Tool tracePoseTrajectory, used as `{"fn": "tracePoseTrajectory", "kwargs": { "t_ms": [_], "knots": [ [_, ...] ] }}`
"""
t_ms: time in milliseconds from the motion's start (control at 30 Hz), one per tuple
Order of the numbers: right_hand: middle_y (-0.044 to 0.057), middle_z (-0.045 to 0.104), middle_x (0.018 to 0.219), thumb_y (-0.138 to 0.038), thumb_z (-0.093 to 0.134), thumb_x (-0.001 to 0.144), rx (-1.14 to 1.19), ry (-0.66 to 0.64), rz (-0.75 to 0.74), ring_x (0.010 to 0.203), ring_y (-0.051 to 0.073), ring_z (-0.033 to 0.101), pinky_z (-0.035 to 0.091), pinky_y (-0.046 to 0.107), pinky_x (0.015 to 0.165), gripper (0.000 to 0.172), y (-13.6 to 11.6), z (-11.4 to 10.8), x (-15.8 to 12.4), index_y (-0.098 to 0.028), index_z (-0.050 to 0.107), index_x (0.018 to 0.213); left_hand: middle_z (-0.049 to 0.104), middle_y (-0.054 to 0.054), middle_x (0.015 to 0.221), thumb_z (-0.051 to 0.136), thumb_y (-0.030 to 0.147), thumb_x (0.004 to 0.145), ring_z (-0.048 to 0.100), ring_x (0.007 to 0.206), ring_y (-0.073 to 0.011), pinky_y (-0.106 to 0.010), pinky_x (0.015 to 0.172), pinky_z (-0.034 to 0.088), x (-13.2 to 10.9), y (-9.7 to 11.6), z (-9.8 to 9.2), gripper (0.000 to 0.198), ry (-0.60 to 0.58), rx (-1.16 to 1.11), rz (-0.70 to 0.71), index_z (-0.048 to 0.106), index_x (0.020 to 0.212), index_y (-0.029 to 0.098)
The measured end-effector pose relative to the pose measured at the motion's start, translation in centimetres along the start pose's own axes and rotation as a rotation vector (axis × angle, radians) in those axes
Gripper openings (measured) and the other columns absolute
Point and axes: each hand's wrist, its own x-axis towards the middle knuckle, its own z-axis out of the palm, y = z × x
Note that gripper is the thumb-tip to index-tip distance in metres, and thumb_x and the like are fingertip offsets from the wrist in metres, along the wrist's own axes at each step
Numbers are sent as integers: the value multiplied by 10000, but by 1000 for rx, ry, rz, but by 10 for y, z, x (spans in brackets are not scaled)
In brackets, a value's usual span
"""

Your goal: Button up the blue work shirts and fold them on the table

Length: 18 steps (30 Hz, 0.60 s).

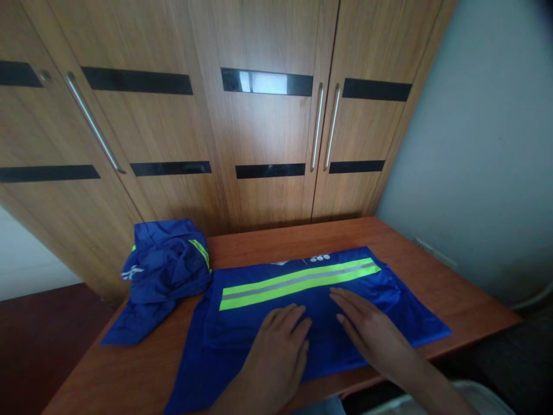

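Note:
A blue work garment (322,311) with a yellow-green and grey reflective band lies spread fairly flat on the table, part of its white print showing along the far edge. Over its near middle is my left hand (280,346), fingers slightly bent and apart, with nothing visible in it. My right hand (371,328) rests on or just above the cloth to the right, its fingers stretched toward the band. Whether either palm presses on the fabric I cannot tell.
A crumpled blue garment (168,271) with matching bands sits at the table's left end. Behind the reddish-brown table (268,233) stands a wooden wardrobe (268,127) with metal handles. A pale wall (484,150) rises on the right.

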Motion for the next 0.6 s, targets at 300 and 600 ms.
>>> {"fn": "tracePoseTrajectory", "kwargs": {
  "t_ms": [300,600],
  "knots": [
    [26,259,1546,-426,370,968,-122,-79,-16,1414,253,239,278,511,1123,527,-5,53,-7,-288,291,1471,134,-58,1588,328,583,919,119,1444,-313,-623,1134,131,11,-9,48,648,-54,15,-36,191,1492,311],
    [68,355,1505,-452,400,951,-147,-87,38,1372,268,337,363,489,1083,543,39,37,-32,-259,339,1455,181,-80,1578,327,624,900,134,1437,-343,-631,1130,135,9,-7,39,670,-81,-30,-42,235,1484,309]
  ]
}}
